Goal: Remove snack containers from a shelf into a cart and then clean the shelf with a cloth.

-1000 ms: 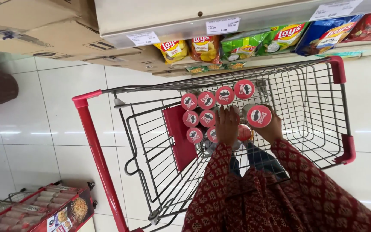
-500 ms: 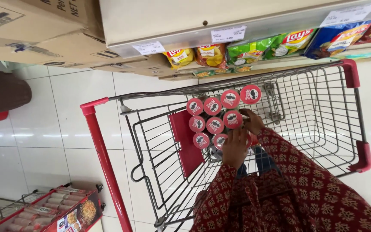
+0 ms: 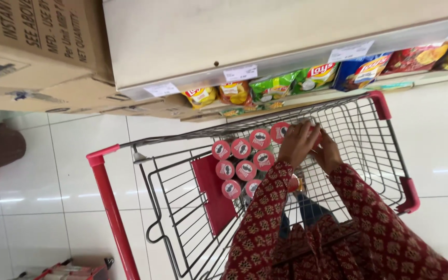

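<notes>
We reach both arms, in red patterned sleeves, forward and down into the red-trimmed wire shopping cart (image 3: 374, 135), over its far end near the shelf. Our left hand (image 3: 297, 142) is turned palm down, its fingers curled over the rim of the last red-lidded round crisp can (image 3: 280, 131) in the back row, so the grasp is closed on that can from above. Our right hand (image 3: 329, 150) sits just beside the left one, touching it at the thumb side, fingers bent inward towards the same spot; we cannot tell whether it holds anything, since the left hand and the wires hide what lies beneath it. A sliver of red shows between the two hands, too small to identify

The can stands upright with the other red-lidded cans (image 3: 245, 163), which are packed touching one another in staggered rows along the middle of the cart basket, beside the red plastic child-seat flap (image 3: 214, 197). The held can is at the right end of the row farthest from us

Beyond the cart, the lower store shelf (image 3: 286, 62) carries bright crisp bags (image 3: 281, 85) in yellow, green, blue and red. Brown cardboard cartons (image 3: 32, 52) are stacked to the left, above the white tiled floor (image 3: 53, 171)
</notes>
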